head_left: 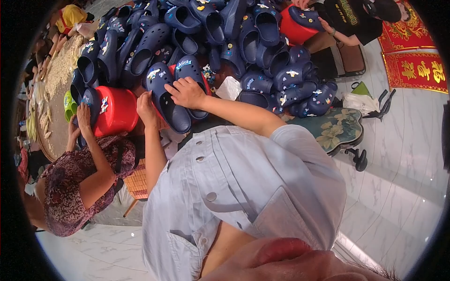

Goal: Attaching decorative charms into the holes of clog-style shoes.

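Note:
Two navy foam clogs lie side by side, toes pointing away from me, over a red tub-like support. The left clog has a white cartoon charm near its toe. The right clog carries a blue-and-white charm. My right hand lies across the pair, with its bent fingers gripping the left clog's upper. Beside that clog's left edge is my left hand, raised with its fingertips pinched together. Whatever is between those fingertips is too small to make out.
A large heap of navy clogs covers the table beyond. At left, a person in a patterned top works on a clog over a red tub. Another person's hand is at far right. A floral-cushioned stool stands to my right.

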Demonstrator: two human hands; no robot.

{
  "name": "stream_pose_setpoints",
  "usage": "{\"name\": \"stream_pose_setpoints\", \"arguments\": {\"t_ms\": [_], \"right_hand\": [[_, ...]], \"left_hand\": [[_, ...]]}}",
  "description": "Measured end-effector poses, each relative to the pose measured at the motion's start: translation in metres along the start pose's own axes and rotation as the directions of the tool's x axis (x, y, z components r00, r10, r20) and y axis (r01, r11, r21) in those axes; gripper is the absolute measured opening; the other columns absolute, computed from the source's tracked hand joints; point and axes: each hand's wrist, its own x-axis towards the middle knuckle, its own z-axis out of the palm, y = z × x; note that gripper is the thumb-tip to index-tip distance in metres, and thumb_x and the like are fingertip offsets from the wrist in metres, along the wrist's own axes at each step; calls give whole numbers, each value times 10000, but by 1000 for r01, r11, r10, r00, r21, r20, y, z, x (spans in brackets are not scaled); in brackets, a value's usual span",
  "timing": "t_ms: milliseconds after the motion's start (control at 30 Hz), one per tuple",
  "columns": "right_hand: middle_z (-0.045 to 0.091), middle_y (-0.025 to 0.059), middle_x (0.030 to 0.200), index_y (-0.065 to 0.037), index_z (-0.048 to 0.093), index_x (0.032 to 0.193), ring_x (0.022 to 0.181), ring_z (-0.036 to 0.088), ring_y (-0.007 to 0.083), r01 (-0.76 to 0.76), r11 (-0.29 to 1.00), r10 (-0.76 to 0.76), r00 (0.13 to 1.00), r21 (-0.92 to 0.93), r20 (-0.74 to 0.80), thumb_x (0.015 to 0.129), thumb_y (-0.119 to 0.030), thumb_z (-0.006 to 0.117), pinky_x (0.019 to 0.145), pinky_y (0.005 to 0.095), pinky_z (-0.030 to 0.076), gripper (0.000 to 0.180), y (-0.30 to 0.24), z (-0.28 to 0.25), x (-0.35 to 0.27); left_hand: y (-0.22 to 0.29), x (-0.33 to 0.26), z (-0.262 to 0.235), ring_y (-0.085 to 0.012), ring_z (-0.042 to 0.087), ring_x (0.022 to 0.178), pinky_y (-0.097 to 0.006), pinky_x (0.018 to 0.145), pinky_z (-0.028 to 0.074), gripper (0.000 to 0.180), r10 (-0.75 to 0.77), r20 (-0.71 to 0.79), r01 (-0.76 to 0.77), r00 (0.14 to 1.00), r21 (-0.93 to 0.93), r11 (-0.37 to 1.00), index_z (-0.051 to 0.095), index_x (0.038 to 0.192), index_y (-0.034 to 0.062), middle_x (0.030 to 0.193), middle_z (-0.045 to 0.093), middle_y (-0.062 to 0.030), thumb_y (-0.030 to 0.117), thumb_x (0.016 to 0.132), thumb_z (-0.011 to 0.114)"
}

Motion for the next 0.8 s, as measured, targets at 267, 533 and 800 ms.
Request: {"name": "stream_pose_setpoints", "arguments": {"t_ms": [267, 533, 800], "right_hand": [[518, 42, 814, -110, 545, 1164, 780, 526, 213, 11, 1000, -10, 999, 18, -38, 723, -276, 660, 715, 359, 385, 485, -1, 0, 0], [516, 48, 795, -100, 551, 1152, 760, 523, 219, 30, 1000, -29, 998, 9, -60, 719, -279, 654, 690, 360, 384, 480, -1, -1, 0], [522, 49, 819, -99, 538, 1175, 791, 528, 222, 13, 999, -11, 998, 33, -67, 721, -267, 656, 714, 363, 386, 498, 0, -2, 0]], "left_hand": [[2, -1, -4, -271, 614, 898, -348, 772, 497, 172, 38, 76, -47, 996, 120, 992, 665, 958, 31, 970, 653, -107, -6, 811, 583], [3, -11, 0, -282, 605, 897, -377, 775, 491, 199, 68, 3, -68, 998, 54, 996, 651, 992, 51, 1002, 643, -108, -12, 820, 572], [3, -14, 4, -270, 627, 921, -349, 789, 504, 233, 16, -36, -17, 999, -8, 1000, 674, 1014, 71, 1018, 659, -99, -29, 828, 575]]}}
